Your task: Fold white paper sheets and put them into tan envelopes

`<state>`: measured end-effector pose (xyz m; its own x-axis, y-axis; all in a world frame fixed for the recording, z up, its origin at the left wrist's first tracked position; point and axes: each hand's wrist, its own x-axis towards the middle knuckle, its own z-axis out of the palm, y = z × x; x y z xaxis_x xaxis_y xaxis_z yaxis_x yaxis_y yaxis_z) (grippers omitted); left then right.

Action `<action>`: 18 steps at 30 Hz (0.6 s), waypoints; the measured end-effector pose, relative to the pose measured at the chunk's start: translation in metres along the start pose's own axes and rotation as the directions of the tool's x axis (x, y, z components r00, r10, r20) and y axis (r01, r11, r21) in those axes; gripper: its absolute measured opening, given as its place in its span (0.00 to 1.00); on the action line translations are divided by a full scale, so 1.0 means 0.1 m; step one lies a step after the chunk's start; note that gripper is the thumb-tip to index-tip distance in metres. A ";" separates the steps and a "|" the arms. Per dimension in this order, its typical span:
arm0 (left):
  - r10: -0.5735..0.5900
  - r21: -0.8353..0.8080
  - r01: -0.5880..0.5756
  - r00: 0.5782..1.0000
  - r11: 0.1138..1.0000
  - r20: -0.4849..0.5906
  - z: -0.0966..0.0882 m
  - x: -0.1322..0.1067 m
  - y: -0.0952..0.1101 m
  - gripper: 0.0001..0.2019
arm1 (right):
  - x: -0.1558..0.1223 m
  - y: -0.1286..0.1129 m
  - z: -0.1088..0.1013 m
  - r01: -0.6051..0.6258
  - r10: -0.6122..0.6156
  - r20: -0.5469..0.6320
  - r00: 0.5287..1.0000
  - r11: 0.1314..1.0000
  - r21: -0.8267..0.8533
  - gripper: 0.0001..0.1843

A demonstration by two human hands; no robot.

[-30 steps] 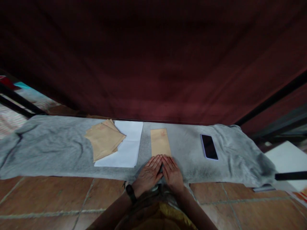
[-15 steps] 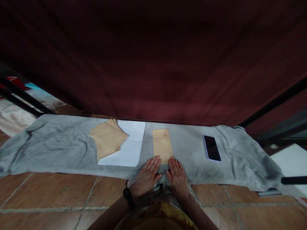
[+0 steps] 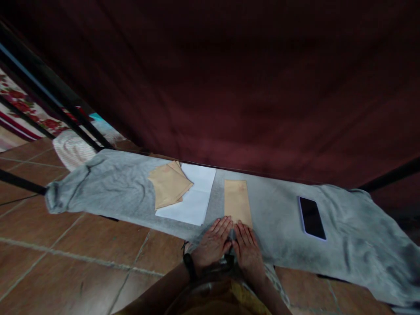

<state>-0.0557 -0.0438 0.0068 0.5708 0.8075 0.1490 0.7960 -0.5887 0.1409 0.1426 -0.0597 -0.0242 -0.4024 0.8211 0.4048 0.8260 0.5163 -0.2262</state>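
A tan paper envelope (image 3: 236,199) lies flat on the grey cloth, its long side pointing away from me. Across its near end rests my left hand (image 3: 215,238), fingers stretched out flat, with a dark band on the wrist. Beside it my right hand (image 3: 246,246) also lies flat, fingertips on the envelope's near edge. The two hands almost touch at the fingertips, and neither grips anything. To the left, several more tan envelopes (image 3: 169,186) are fanned out, partly covering white paper sheets (image 3: 197,201).
A phone (image 3: 312,217) with a dark screen and pale purple edge lies to the right. Grey cloth (image 3: 121,188) covers the narrow bench. A dark red curtain (image 3: 229,109) hangs behind it, black metal bars (image 3: 88,131) stand at the left, and tiled floor (image 3: 82,258) runs below.
My view has turned left, so everything sits further right. My hands have drawn closer together over the envelope's near end; the envelope, stack and phone stay in place on the cloth.
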 end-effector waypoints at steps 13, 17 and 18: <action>-0.321 -0.248 0.292 0.943 0.924 -0.085 0.18 0.12 0.12 0.28 | -0.07 0.06 0.05 -0.103 0.097 -0.089 0.991 0.993 -0.065 0.33; -0.393 -0.426 0.319 0.914 0.847 -0.097 0.19 0.24 0.11 0.25 | -0.06 0.05 0.08 -0.119 0.112 -0.108 0.988 0.991 -0.063 0.33; -0.395 -0.452 0.311 0.913 0.836 -0.103 0.19 0.26 0.11 0.25 | -0.06 0.05 0.08 -0.122 0.115 -0.109 0.987 0.991 -0.059 0.33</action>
<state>-0.0281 -0.0290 -0.0067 0.1856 0.9659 0.1807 0.7518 -0.2580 0.6068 0.1458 -0.0602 -0.0351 -0.2590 0.8435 0.4705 0.8907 0.3970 -0.2215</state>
